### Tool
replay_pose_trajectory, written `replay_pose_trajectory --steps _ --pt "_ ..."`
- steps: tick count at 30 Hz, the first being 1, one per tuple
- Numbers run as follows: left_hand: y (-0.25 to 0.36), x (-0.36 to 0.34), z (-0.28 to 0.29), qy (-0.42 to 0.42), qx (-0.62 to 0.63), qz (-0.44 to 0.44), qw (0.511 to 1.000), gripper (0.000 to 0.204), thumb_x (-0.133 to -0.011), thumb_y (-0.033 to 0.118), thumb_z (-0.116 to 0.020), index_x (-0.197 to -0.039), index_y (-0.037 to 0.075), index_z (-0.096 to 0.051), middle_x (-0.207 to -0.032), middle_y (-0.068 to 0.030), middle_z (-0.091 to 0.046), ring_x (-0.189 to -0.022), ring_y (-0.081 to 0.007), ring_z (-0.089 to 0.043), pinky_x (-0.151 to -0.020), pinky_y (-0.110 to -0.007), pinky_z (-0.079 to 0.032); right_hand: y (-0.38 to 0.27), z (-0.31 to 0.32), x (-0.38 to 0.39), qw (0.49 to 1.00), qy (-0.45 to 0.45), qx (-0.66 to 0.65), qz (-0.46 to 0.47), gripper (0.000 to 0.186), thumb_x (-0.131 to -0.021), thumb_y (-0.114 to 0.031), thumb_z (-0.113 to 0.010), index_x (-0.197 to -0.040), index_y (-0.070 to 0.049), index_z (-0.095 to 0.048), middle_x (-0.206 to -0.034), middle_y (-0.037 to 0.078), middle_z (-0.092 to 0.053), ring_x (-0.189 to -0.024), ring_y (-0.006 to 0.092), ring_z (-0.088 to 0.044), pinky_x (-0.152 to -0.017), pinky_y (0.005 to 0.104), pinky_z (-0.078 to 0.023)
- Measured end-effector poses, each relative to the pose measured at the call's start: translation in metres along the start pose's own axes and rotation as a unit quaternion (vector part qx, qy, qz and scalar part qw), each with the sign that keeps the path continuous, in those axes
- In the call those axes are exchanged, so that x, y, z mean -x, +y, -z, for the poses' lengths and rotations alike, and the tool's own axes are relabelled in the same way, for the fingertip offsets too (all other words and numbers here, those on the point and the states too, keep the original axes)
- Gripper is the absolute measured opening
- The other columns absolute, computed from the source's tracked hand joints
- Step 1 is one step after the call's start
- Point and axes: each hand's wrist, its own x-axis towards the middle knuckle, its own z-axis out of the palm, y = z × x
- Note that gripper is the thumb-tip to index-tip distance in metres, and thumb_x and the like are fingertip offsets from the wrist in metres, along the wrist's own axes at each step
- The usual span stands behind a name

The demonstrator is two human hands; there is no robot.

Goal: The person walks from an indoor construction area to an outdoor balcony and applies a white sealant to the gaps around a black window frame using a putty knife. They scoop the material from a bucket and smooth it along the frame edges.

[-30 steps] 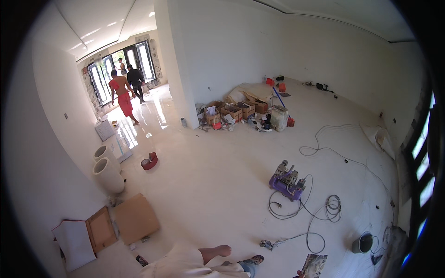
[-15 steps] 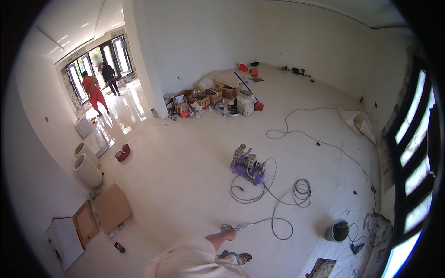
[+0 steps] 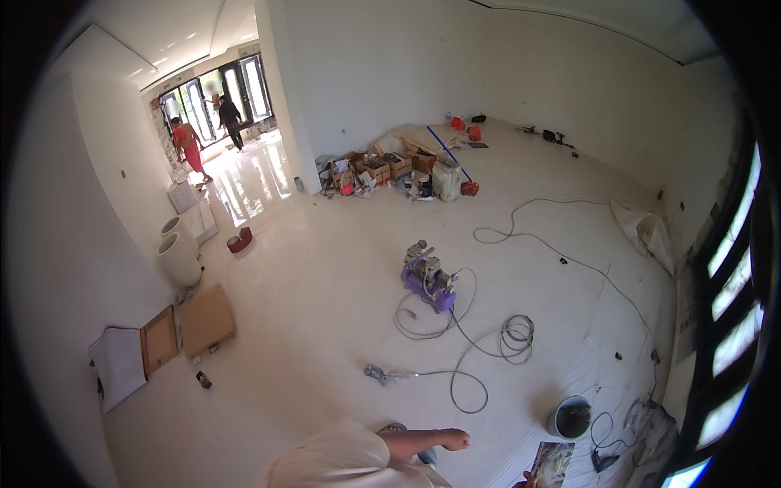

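Note:
My left arm reaches rightward from a pale sleeve, and my left hand (image 3: 455,440) is closed, with nothing seen in it. At the lower edge my right hand (image 3: 529,479), only partly in view, grips a flat rectangular board (image 3: 552,464) smeared with grey and brown. On the floor ahead of my left arm lies a spray gun (image 3: 374,372) on a hose (image 3: 474,374). The hose runs in loops to a small purple air compressor (image 3: 429,281). A grey bucket (image 3: 570,418) with dark contents stands beyond the board, beside a corded power tool (image 3: 603,461).
Cardboard boxes (image 3: 378,171) and a whitish bucket (image 3: 447,180) line the far wall. A long cable (image 3: 573,249) crosses the floor at right. Flattened cardboard (image 3: 206,320) and white cylinders (image 3: 180,259) stand left. Two people (image 3: 230,123) are in the far room.
My left hand has moved rightward, away from where it overlapped the spray gun in view. More of the smeared board and right hand shows. The view has shifted. The people in the far room have moved slightly.

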Motion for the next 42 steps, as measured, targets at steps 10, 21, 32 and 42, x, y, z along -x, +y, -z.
replay_pose_trajectory --steps 10,21,32,42 --pt "-0.092 0.117 -0.083 -0.02 -0.046 0.423 0.905 0.045 -0.093 0.036 -0.045 -0.106 -0.001 -0.067 -0.117 -0.0222 -0.062 -0.112 -0.0369 -0.058 -0.097 -0.047 -0.044 -0.074 0.091 -0.065 0.998 -0.045 0.037 -0.01 0.024 -0.094 -0.023 -0.061 -0.104 -0.002 -0.066 -0.066 -0.006 -0.042 -0.058 0.0025 -0.036 -0.049 0.0186 -0.027" --pt "-0.053 -0.138 -0.072 -0.231 -0.275 0.079 0.93 0.038 -0.095 0.03 -0.042 -0.099 0.002 -0.069 -0.104 -0.0222 -0.066 -0.097 -0.0397 -0.062 -0.086 -0.049 -0.049 -0.14 0.208 -0.168 0.997 0.057 0.057 -0.012 0.032 -0.098 -0.028 -0.055 -0.104 -0.001 -0.07 -0.071 -0.004 -0.056 -0.061 0.0048 -0.045 -0.053 0.0219 -0.034" --pt "0.22 -0.549 -0.002 -0.117 -0.146 0.021 0.982 0.03 -0.087 0.026 -0.051 -0.094 0.002 -0.066 -0.097 -0.0193 -0.067 -0.093 -0.035 -0.063 -0.082 -0.042 -0.049 -0.148 0.306 -0.185 0.944 0.296 -0.139 0.048 0.037 -0.098 -0.034 -0.055 -0.107 0.0 -0.067 -0.073 0.0 -0.061 -0.064 0.006 -0.049 -0.062 0.021 -0.039" --pt "0.401 -0.597 -0.193 -0.429 -0.271 -0.135 0.851 0.039 -0.087 0.037 -0.054 -0.099 0.002 -0.069 -0.102 -0.0215 -0.067 -0.097 -0.0368 -0.063 -0.085 -0.043 -0.048 -0.154 0.465 -0.232 0.884 0.389 -0.249 0.074 0.036 -0.097 -0.034 -0.055 -0.106 -0.001 -0.065 -0.07 0.001 -0.061 -0.057 0.0065 -0.051 -0.054 0.0213 -0.04"
